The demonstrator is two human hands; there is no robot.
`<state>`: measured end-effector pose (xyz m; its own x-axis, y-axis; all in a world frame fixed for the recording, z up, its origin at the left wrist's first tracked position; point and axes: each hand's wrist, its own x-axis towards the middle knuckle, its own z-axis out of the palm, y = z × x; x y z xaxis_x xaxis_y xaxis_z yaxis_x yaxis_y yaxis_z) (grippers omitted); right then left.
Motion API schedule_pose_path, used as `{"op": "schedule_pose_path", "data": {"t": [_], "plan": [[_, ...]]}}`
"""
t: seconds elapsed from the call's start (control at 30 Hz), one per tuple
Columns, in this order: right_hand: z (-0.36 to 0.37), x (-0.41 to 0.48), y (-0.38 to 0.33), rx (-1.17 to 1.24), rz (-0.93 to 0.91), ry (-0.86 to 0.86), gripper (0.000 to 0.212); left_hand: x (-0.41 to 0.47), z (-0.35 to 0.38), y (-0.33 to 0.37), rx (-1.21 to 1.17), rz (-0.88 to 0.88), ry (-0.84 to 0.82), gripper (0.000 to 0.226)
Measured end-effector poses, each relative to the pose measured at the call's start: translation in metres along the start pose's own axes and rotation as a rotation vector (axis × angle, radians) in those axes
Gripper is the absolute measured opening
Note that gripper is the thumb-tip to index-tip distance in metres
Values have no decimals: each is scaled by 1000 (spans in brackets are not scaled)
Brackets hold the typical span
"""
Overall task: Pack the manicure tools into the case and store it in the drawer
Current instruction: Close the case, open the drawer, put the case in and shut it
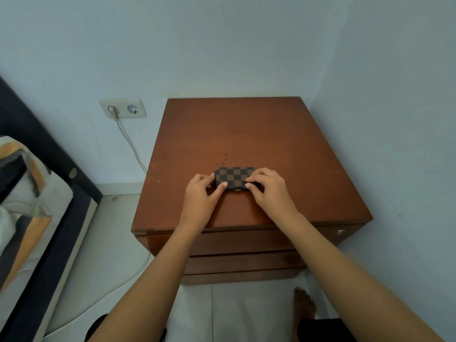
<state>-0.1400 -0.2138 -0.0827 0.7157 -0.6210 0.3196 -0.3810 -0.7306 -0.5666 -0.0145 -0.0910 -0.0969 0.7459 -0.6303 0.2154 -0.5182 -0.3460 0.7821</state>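
Note:
A small case [234, 176] with a brown and black checkered cover lies flat and closed on top of the wooden nightstand [246, 134], near its front edge. A small metal clasp [237, 191] shows on the case's near side. My left hand [201, 193] grips the left end of the case, thumb on its near edge. At the right end, my right hand [267, 190] holds it the same way. No loose manicure tools are visible. The top drawer [237, 239] below the tabletop is closed.
The nightstand stands in a corner, walls behind and to the right. Two more closed drawers [241, 265] sit under the top one. A wall socket [122, 108] with a white cable [130, 141] is at left. A bed [29, 206] lies far left. My bare foot [304, 303] rests on the tiled floor.

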Motion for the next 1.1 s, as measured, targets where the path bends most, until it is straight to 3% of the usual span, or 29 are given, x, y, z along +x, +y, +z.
{"op": "schedule_pose_path", "data": {"t": [0.17, 0.3, 0.5, 0.63, 0.83, 0.97, 1.1], "plan": [[-8, 1, -3, 61, 32, -50, 17, -2, -2, 7, 28, -21, -32, 53], [-37, -22, 16, 239, 214, 9, 24, -14, -25, -1, 148, -37, -129, 56], [-87, -93, 83, 131, 460, 455, 25, -63, -82, -37, 223, -157, 232, 46], [-96, -119, 105, 228, 674, 632, 33, -93, -87, -53, 114, -384, 376, 52], [-83, -121, 106, 445, 865, 516, 42, -107, -67, -56, -185, -488, 371, 56], [-81, -122, 105, 474, 907, 539, 43, -114, -67, -59, -179, -480, 420, 58], [-85, -141, 99, 437, 892, 523, 38, -133, -74, -56, -171, -431, 419, 44]]}}
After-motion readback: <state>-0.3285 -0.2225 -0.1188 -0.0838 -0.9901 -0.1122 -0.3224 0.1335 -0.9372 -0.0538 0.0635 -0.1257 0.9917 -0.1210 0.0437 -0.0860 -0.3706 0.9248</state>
